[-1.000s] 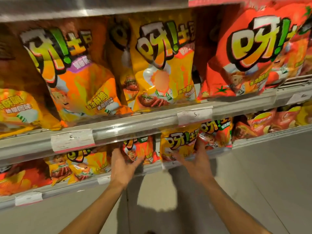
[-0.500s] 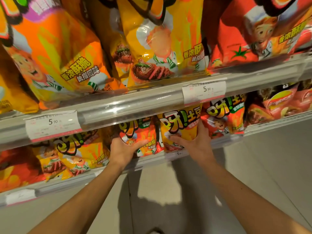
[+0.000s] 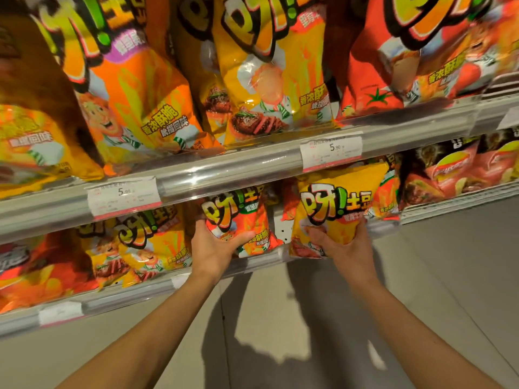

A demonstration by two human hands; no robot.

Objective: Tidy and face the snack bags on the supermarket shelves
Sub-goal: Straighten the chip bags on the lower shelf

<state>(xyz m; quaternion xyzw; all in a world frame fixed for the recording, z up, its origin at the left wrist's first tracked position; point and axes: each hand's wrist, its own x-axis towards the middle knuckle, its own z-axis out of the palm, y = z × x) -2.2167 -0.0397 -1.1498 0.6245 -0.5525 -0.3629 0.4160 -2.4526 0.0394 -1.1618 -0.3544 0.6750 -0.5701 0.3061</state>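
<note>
Both hands reach up from the bottom of the frame to the lower shelf (image 3: 269, 259), near the centre. The left hand (image 3: 216, 249) grips the orange bag (image 3: 238, 220) from its lower left side, thumb curled across the front and fingers hidden behind it. The bag stands upright at the shelf's front, its print facing out. The right hand (image 3: 344, 248) grips the yellow bag (image 3: 334, 209) from below, thumb across the lower left of the front and fingers wrapped round the right edge. This bag tilts a little, its top right corner up under the price tag (image 3: 331, 151), and its lower edge overhangs the shelf rail. A narrow gap with white back panel shows between the two bags.

Just right of the yellow bag a red bag (image 3: 389, 195) peeks out, partly hidden behind it. Left of centre, more yellow bags (image 3: 148, 242) lean on the same shelf. At the far right sit pink bags (image 3: 460, 172) of another brand.

The upper shelf (image 3: 224, 172) crosses the middle of the frame, carrying large bags: orange (image 3: 134, 94) upper left, yellow (image 3: 269, 80) upper centre, red (image 3: 407, 51) upper right. A second tag (image 3: 123, 195) sits on its rail at left. Grey floor (image 3: 421, 276) fills the lower right.
</note>
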